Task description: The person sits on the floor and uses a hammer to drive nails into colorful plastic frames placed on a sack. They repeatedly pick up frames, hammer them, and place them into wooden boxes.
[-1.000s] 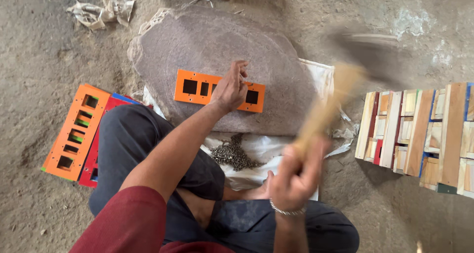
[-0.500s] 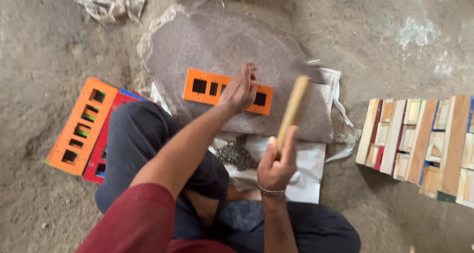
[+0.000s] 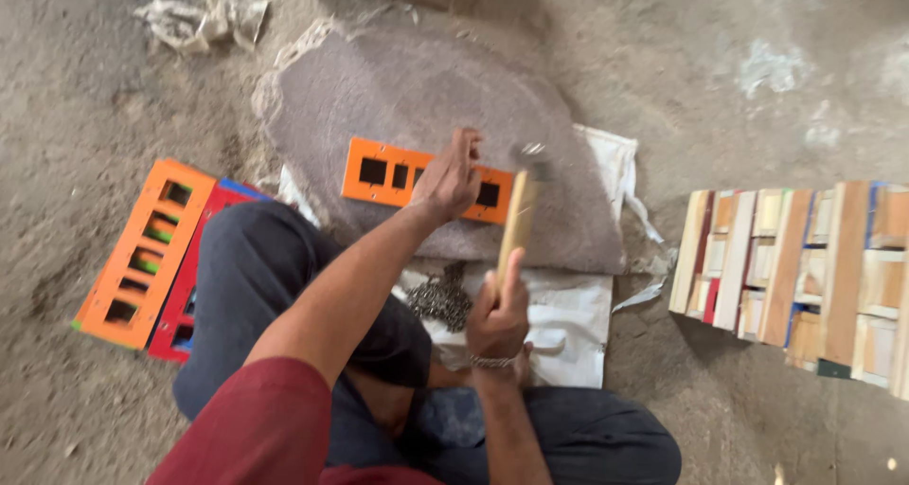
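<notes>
1. Left hand (image 3: pixel 450 177) is pressing the orange plate (image 3: pixel 398 177) onto a stone slab (image 3: pixel 417 87), fingers together.
2. Right hand (image 3: pixel 497 314) is gripping a hammer (image 3: pixel 519 215), fingers clamped (head beside the plate).
</notes>
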Action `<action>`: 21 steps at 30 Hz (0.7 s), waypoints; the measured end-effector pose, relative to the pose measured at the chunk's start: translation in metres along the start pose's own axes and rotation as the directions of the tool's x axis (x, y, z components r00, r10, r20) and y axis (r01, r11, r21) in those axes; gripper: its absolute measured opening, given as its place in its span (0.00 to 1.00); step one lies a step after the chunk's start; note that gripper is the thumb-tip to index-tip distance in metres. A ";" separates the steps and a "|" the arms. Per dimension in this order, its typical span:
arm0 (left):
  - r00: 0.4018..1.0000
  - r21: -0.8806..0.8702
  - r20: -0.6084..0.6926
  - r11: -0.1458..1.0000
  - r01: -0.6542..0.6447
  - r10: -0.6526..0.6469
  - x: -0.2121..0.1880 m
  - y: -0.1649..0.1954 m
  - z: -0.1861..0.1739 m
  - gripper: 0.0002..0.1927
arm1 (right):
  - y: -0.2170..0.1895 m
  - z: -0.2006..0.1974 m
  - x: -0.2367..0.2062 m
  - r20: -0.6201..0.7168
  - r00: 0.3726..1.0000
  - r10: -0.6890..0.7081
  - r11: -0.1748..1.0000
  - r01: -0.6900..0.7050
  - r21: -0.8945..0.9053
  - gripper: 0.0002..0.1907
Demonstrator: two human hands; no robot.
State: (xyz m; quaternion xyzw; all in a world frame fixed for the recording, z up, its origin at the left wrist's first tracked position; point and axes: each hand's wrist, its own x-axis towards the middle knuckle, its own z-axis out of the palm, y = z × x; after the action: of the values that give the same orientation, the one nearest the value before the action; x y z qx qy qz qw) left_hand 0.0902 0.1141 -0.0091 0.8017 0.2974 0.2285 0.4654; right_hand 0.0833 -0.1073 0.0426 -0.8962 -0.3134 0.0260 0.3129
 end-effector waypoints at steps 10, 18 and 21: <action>0.999 -0.235 0.041 0.972 -0.002 0.012 0.008 -0.005 -0.008 0.25 | -0.019 -0.041 -0.015 -0.124 0.987 -0.107 0.975 0.128 0.183 0.32; 0.933 0.433 0.359 0.884 -0.175 0.009 -0.027 -0.021 -0.158 0.50 | 0.013 -0.041 -0.014 0.397 0.633 0.664 0.264 -0.695 0.668 0.37; 0.915 0.469 0.402 0.863 -0.190 -0.017 -0.042 -0.022 -0.184 0.57 | 0.034 -0.031 -0.012 0.497 0.647 0.578 0.049 -0.636 0.770 0.33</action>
State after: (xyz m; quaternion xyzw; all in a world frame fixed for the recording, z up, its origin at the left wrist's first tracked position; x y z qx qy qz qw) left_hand -0.0642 0.2064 0.0527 0.9364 0.2096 -0.0007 0.2816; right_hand 0.0996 -0.1518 0.0460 -0.6081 0.1550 0.3452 0.6979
